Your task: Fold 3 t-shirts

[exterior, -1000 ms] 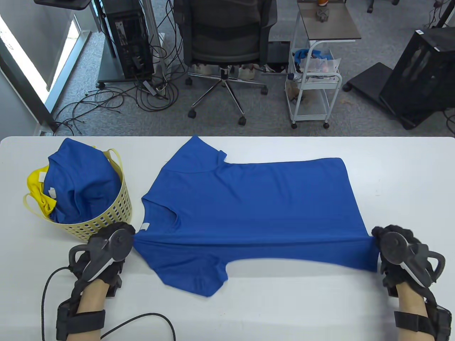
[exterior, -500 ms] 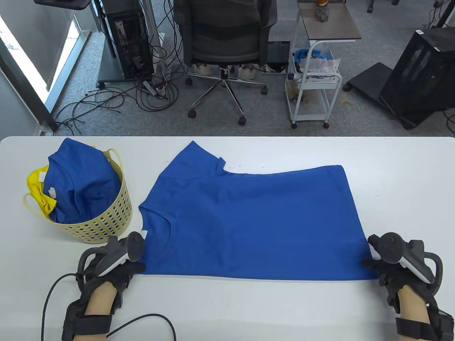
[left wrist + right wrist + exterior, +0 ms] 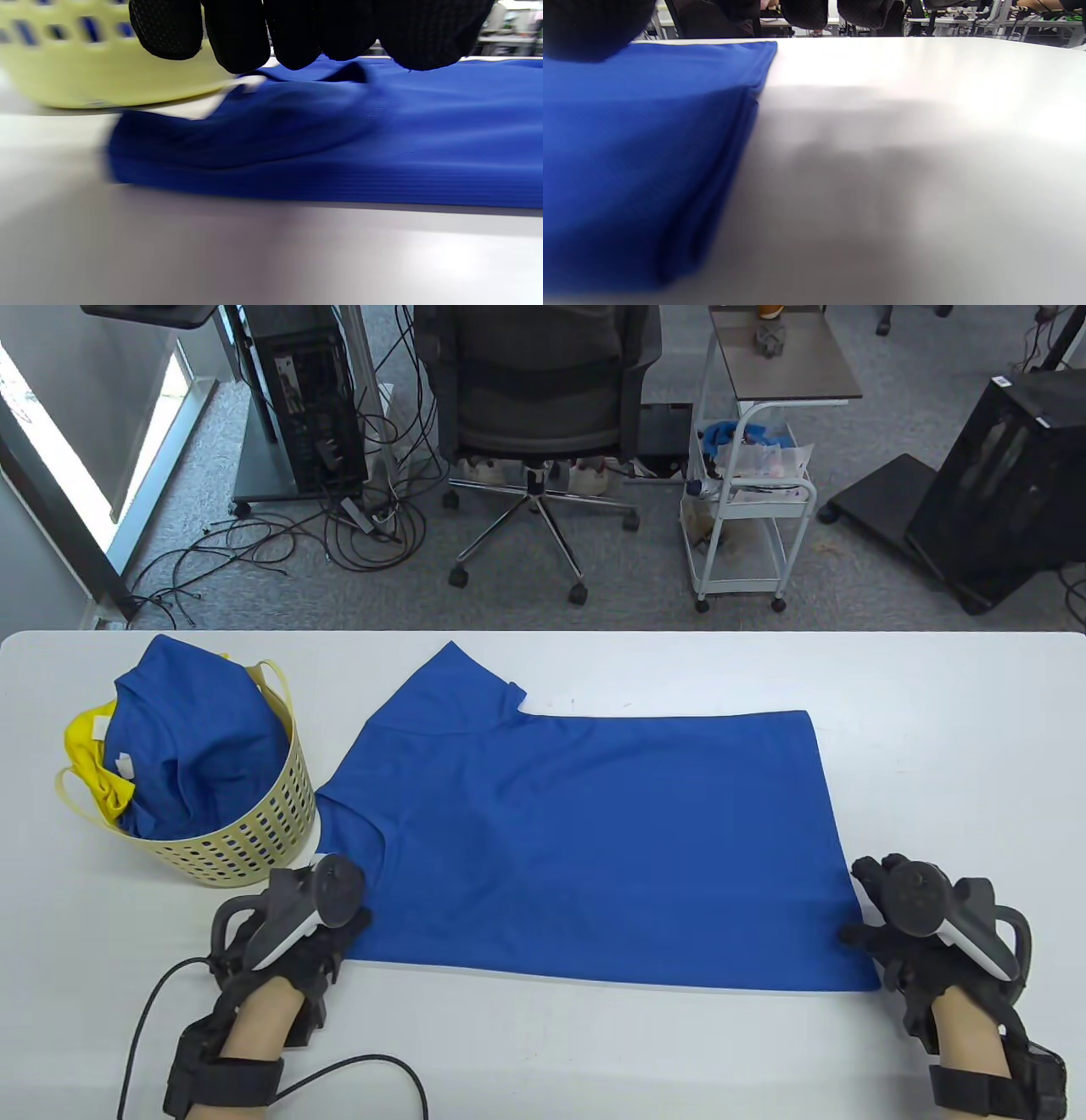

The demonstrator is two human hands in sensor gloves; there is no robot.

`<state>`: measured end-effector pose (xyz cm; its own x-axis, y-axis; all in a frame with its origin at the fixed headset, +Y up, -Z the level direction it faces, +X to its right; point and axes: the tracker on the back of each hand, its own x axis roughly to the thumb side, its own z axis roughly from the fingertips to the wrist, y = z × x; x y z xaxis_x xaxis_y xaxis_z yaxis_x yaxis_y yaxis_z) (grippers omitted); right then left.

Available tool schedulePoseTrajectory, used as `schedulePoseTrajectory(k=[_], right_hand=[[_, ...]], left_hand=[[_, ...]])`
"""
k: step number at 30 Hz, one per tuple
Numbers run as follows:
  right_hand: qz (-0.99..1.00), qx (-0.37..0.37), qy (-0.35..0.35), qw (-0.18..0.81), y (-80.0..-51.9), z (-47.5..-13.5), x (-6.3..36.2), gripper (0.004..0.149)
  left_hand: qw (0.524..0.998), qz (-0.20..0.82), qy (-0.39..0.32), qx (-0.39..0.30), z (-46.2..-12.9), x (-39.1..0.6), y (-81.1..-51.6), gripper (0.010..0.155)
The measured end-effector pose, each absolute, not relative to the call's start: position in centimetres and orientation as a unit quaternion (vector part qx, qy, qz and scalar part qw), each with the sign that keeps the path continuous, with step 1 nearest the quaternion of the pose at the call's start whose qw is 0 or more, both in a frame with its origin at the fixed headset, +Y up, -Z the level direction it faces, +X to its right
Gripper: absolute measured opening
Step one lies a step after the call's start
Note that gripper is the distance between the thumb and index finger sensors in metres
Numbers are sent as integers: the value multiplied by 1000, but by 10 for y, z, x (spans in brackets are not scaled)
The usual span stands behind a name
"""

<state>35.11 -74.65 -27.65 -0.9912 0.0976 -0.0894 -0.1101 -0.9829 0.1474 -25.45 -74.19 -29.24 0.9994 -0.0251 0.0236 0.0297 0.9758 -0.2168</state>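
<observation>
A blue t-shirt lies flat across the white table, collar to the left, hem to the right, its near side folded in so the near edge is straight. One sleeve sticks out at the far left. My left hand rests at the shirt's near left corner by the collar. In the left wrist view its fingertips hang just above the fabric with no cloth between them. My right hand rests at the near right hem corner. In the right wrist view its fingers are lifted off the shirt.
A pale yellow perforated basket stands at the left, touching the shirt's shoulder; it holds a blue shirt and a yellow one. A black cable trails from my left wrist along the near edge. An office chair and a white cart stand beyond the table.
The near side of the shirt, held up and taut between both hands, was folded in and laid down. The shirt then slid slightly left and both hands eased off its corners.
</observation>
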Motion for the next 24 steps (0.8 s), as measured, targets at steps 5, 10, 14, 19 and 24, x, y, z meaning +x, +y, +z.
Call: schedulePoseTrajectory(k=[5, 10, 14, 19, 24], right_hand=[[996, -22, 60, 58, -739, -276, 344, 78], [996, -16, 57, 73, -738, -274, 344, 79], [995, -7, 55, 85, -736, -271, 343, 79], [995, 1, 59, 82, -738, -273, 337, 79], [994, 2, 61, 86, -738, -272, 334, 78]], left_hand=[[985, -13, -96, -141, -283, -160, -731, 61], [973, -12, -116, -200, -278, -76, -741, 60], [960, -66, -120, -242, -276, -40, -765, 60], [964, -88, -121, -221, -269, -39, -771, 61], [969, -86, -153, -172, -260, -34, -770, 52]])
